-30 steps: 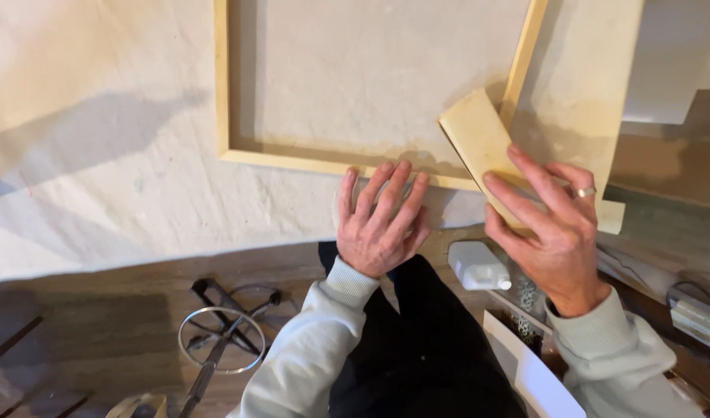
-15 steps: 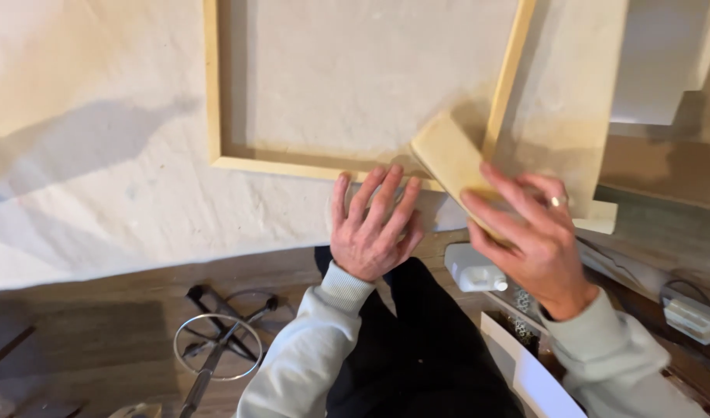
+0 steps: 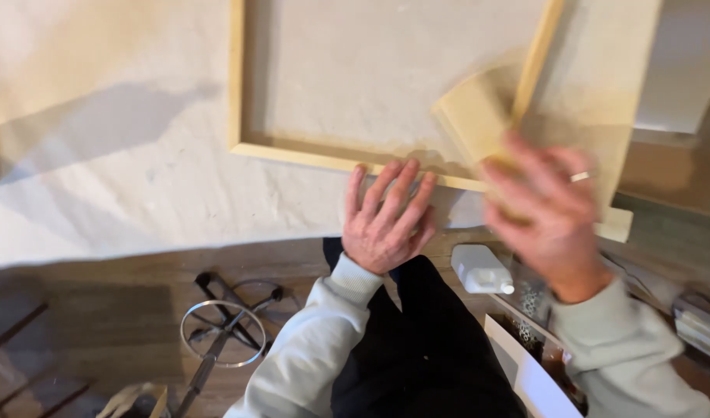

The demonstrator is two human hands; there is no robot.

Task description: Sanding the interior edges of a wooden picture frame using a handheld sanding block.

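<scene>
Head view | left hand (image 3: 387, 220) flat on wooden frame (image 3: 347, 159) | right hand (image 3: 548, 213) gripping block (image 3: 479, 116)

Head camera, one view only, looking steeply down over my own arms.

I see everything from a single lens worn on my head, tilted down past my grey sleeves and dark lap. It faces forward and downward, onto the pale cloth-covered work surface (image 3: 138, 186) with the light wooden rectangular frame (image 3: 236, 85) cut off by the top edge. My left hand (image 3: 386, 220) and right hand (image 3: 548, 213) sit close, large in the lower middle, the right one blurred. The brown wooden floor (image 3: 99, 317) fills the bottom. No second view overlaps.
</scene>
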